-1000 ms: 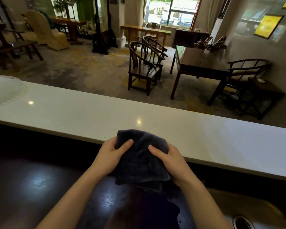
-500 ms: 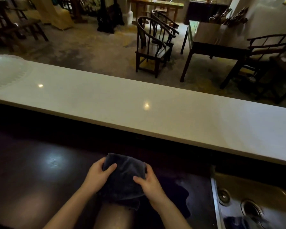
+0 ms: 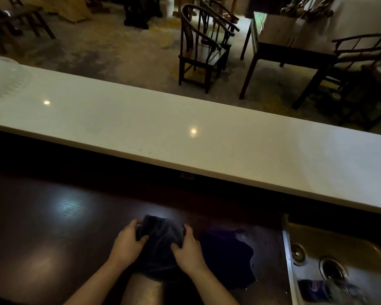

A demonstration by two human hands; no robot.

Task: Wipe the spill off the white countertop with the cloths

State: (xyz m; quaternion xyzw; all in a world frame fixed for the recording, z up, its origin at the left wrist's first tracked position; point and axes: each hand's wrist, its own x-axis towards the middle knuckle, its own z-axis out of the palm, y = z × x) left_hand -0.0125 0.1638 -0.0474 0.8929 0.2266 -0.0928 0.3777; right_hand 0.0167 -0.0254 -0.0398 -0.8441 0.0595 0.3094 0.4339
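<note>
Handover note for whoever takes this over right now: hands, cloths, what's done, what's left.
Left hand and right hand: both grip the dark grey cloth, held low over the dark lower counter, short of the white countertop.
Second cloth, dark purple: flat on the lower counter just right of the hands, beside the sink.
Done: cannot tell; no clear spill visible on the white top, only faint marks near its front edge.
Left: check the white top up close, wipe any residue, then set the cloth down.
</note>
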